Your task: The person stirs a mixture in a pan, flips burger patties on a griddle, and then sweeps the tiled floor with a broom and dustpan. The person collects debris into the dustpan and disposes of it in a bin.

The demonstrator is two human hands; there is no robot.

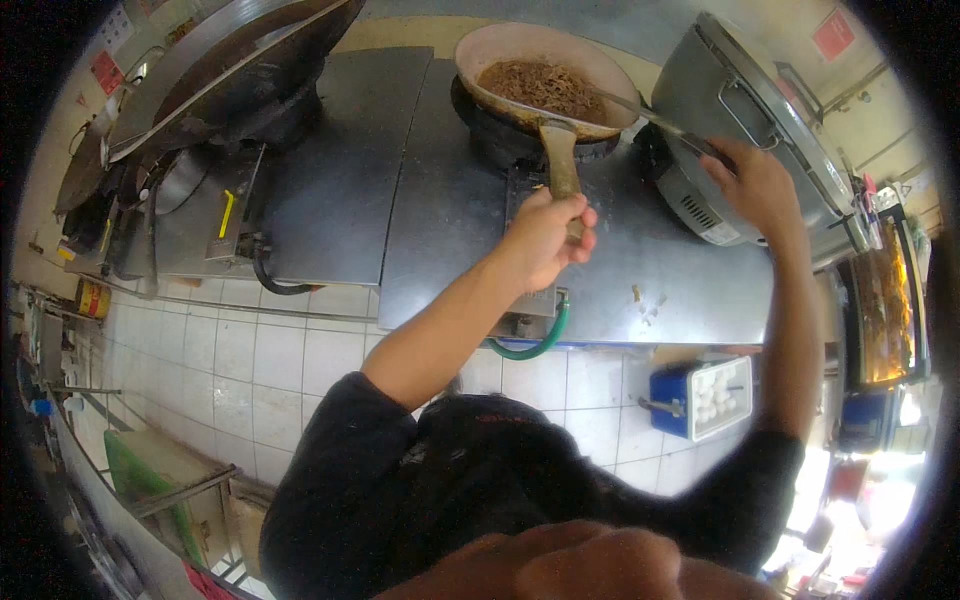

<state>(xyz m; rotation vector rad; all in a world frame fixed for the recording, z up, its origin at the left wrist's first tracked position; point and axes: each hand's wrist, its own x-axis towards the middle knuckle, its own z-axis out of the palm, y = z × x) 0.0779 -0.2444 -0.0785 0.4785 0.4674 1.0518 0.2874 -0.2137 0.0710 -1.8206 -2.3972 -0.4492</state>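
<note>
My left hand (551,236) grips the worn handle (561,161) of a frying pan (480,49) with a pale inside. The pan sits on a dark gas burner (499,146). Brown, shredded-looking food (544,86) in sauce covers its bottom. From the right, my right hand (754,184) holds a long metal cooking utensil (660,120) by its dark handle. The utensil crosses the pan's right rim, and its far end reaches into the food, so whether it is a spoon or a spatula I cannot tell.
A large metal cooker (720,97) with a side handle stands close by my right hand. On the left rests a big dark wok (262,97). A green hose (551,341) loops below the steel worktop's (675,262) front edge. A blue box (667,394) of white egg-like things sits lower right.
</note>
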